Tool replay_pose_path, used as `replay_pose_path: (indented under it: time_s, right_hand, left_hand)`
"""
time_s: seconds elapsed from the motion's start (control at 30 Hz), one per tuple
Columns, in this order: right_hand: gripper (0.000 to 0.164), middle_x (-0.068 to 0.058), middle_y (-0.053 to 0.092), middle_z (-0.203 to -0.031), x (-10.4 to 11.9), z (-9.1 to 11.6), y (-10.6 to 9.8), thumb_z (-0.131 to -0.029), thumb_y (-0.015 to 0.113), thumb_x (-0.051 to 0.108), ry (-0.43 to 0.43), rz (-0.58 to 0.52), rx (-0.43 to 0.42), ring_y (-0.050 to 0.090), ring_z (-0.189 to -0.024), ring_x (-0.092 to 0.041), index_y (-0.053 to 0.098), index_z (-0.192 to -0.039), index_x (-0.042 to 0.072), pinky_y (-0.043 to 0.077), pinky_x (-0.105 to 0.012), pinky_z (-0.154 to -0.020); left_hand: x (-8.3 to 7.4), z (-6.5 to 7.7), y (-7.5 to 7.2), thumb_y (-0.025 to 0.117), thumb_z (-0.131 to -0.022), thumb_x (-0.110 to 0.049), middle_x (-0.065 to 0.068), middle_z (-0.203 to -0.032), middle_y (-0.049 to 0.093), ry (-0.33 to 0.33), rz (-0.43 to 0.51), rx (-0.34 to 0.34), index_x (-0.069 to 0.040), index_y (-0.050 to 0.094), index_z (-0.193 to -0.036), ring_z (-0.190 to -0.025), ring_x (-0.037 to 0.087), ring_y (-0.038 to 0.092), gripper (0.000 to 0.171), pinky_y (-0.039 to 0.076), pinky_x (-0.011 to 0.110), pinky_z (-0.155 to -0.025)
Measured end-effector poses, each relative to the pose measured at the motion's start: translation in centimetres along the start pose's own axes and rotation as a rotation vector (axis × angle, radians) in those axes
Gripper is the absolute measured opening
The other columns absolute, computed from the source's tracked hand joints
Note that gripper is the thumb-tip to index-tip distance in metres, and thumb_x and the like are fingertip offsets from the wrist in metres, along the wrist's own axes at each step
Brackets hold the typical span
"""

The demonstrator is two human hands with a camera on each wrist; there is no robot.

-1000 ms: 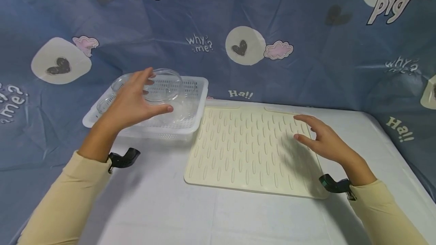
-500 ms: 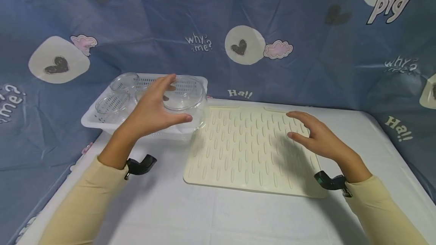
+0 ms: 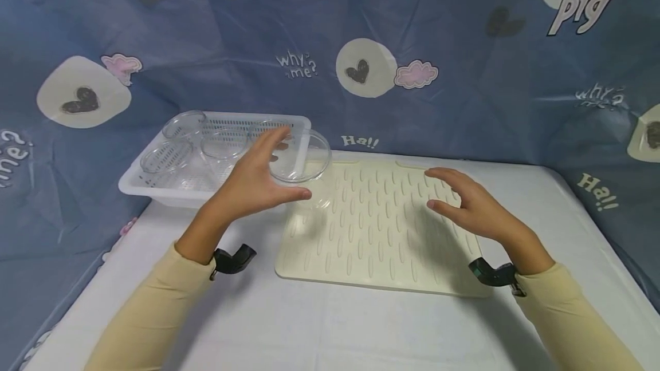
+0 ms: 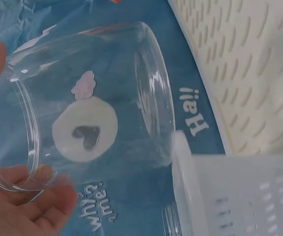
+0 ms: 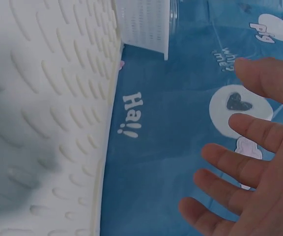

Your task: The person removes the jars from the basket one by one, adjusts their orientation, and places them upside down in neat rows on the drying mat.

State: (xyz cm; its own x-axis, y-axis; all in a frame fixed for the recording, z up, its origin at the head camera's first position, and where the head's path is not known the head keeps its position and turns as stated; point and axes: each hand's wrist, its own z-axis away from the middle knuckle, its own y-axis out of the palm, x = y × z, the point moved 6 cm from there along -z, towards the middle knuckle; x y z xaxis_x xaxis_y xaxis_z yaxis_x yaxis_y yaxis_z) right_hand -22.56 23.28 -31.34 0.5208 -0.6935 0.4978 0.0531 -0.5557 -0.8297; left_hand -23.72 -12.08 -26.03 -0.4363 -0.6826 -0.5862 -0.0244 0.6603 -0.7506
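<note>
My left hand (image 3: 258, 179) grips a clear, straight-sided glass bowl (image 3: 315, 168) near its rim, thumb on the near side and fingers on the far side. The bowl is above the left edge of a cream ridged drying mat (image 3: 371, 239), just right of the white basket (image 3: 160, 194). In the left wrist view, the bowl's (image 4: 131, 64) round rim lies by the fingers and its base points away. Over the mat's right part, my right hand (image 3: 474, 205) hovers with fingers spread and the palm facing left; nothing is in it.
Several more clear glass bowls (image 3: 167, 159) stand in the basket, behind and left of my left hand. The mat lies on a white-covered table (image 3: 309, 325). A blue printed cloth (image 3: 464, 102) hangs along the back.
My left hand has carried the glass bowl rightward and nearer, from over the basket to the mat's left edge. My right hand has shifted slightly left.
</note>
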Motion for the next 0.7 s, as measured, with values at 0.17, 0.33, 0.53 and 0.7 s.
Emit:
replay_pose_path:
  time_s: [0.17,0.33,0.53,0.7]
  right_hand:
    - [0.056,-0.018,0.049,-0.148,0.4,-0.2,0.4,-0.093,0.068,0.018,-0.013,-0.020,0.008,0.042,-0.139,-0.039,0.047,-0.144,0.006,0.035,-0.062,-0.111]
    - [0.057,-0.017,0.048,-0.149,0.9,-0.4,0.5,-0.093,0.068,0.018,-0.025,-0.020,0.005,0.042,-0.140,-0.038,0.047,-0.145,0.006,0.034,-0.062,-0.112]
    - [0.056,-0.017,0.049,-0.148,1.6,-0.4,0.5,-0.093,0.068,0.017,-0.045,-0.021,0.000,0.042,-0.140,-0.038,0.047,-0.144,0.007,0.034,-0.062,-0.112]
    - [0.057,-0.016,0.049,-0.148,1.8,-0.4,0.4,-0.093,0.069,0.018,-0.059,-0.024,-0.010,0.043,-0.139,-0.037,0.047,-0.145,0.007,0.036,-0.061,-0.111]
  left_hand:
    - [-1.0,-0.1,1.2,0.094,-0.061,-0.039,0.005,-0.157,0.034,0.002,0.053,0.027,-0.019,0.024,-0.157,-0.134,0.028,0.048,0.120,0.044,0.052,-0.109]
    - [-2.1,-0.2,2.1,0.096,-0.058,-0.036,0.007,-0.160,0.034,0.009,0.090,0.005,-0.012,0.023,-0.156,-0.144,0.027,0.039,0.125,0.035,0.051,-0.118]
    - [-2.9,-0.2,3.2,0.096,-0.058,-0.033,0.003,-0.157,0.038,0.031,0.143,-0.004,-0.017,0.027,-0.155,-0.143,0.024,0.040,0.120,0.037,0.053,-0.115]
    - [-3.7,-0.3,3.9,0.097,-0.057,-0.032,0.006,-0.156,0.037,0.071,0.158,-0.021,-0.014,0.026,-0.155,-0.145,0.024,0.035,0.122,0.034,0.052,-0.118]
